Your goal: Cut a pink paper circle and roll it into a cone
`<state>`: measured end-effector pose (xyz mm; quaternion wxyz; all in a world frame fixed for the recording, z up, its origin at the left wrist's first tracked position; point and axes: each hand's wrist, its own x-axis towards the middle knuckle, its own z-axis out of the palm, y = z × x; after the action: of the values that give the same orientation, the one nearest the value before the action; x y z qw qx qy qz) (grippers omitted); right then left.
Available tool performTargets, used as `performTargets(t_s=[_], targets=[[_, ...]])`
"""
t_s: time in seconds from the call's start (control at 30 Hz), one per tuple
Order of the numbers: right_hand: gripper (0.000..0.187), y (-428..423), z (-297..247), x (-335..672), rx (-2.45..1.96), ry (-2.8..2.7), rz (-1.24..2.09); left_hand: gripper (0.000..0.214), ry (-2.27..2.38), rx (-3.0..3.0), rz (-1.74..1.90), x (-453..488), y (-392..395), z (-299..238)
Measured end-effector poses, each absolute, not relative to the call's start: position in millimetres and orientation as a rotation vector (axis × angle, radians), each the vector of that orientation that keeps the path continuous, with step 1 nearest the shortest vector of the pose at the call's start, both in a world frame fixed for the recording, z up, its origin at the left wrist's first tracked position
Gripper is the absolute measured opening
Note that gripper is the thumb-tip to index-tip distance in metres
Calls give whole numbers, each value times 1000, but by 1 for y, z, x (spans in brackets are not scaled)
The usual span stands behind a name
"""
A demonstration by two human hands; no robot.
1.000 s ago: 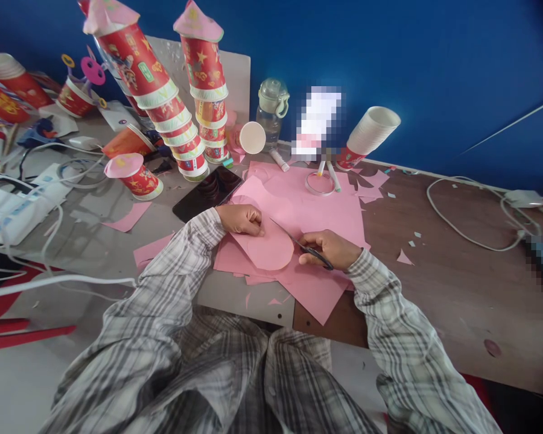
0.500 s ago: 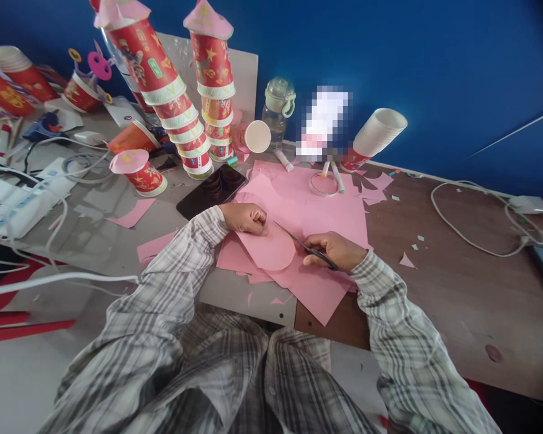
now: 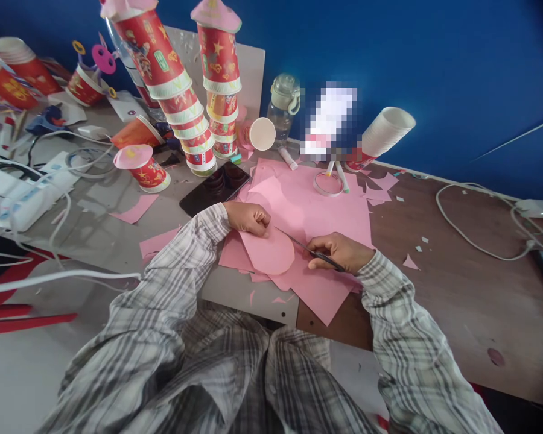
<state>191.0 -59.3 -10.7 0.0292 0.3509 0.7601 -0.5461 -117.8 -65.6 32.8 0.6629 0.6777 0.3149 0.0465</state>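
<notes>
A person's left hand (image 3: 252, 219) pinched a round-edged pink paper piece (image 3: 274, 252) above pink sheets (image 3: 324, 295) spread on the desk (image 3: 452, 307). The right hand (image 3: 341, 252) gripped dark scissors (image 3: 331, 261), blades pointing up toward the left hand past the piece's rounded edge. Over the last second, the right hand had eased slightly away from that edge while the left kept its pinch, suggesting trimming was still under way; whether the blades touched paper was hard to tell
</notes>
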Motion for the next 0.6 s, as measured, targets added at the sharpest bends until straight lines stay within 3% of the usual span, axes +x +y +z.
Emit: performTargets(t_s=[0.3,0.6], targets=[[86,-61,1,189,1141,2206,-1698,37,686,1549,132,-117,-68,33],[93,-55,13,230,1024,2097,-1976,21,761,1485,241,-116,-67,36]])
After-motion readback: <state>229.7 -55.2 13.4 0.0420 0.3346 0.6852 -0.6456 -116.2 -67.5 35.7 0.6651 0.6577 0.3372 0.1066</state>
